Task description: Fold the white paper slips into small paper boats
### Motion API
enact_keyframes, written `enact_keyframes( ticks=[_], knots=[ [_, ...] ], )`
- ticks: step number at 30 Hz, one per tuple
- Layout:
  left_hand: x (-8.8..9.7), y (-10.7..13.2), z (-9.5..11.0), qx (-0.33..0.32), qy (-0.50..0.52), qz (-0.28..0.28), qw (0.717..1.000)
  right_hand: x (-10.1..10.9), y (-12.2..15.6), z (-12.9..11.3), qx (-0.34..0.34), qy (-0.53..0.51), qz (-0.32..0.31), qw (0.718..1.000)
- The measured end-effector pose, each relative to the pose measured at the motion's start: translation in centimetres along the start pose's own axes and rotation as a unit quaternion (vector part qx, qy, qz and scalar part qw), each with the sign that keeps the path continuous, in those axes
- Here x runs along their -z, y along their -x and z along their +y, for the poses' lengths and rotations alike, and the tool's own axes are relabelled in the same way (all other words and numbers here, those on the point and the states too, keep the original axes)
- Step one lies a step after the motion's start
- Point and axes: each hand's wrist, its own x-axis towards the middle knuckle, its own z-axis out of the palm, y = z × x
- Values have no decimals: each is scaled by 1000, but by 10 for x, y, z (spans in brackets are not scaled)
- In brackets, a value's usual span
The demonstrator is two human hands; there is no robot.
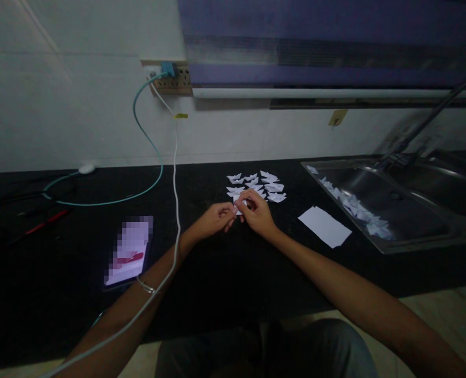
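Observation:
Both my hands meet over the black counter (225,273) and pinch one small white folded paper piece (238,206) between their fingertips. My left hand (216,218) grips it from the left, my right hand (257,212) from the right, fingers curled. Just beyond my hands lies a cluster of several small folded white paper shapes (256,186). A stack of flat white paper sheets (324,226) rests to the right of my right hand.
A steel sink (410,231) at the right holds several paper scraps (355,210). A lit phone (129,252) lies at the left. A white cable (175,173) and a teal cable (146,136) run from a wall socket (170,79) across the counter. Red and black pens (40,223) lie far left.

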Motion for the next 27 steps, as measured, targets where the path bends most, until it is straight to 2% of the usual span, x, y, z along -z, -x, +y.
enact_keyframes(
  ticks=[6, 10, 14, 27],
  knots=[
    [0, -1, -8, -8, -8, 14, 1000, -3, 0, -5, -75, -93, -9, 993],
    [0, -1, -8, -8, 3, 22, 1000, -4, -3, -5, -110, -137, 3, 984],
    [1, -1, -6, -5, 13, 23, 1000, -3, -5, -1, -162, -186, -10, 969],
    [2, 0, -4, 5, -9, -25, 1000, -3, -7, 0, -159, -175, 15, 972]
  ],
)
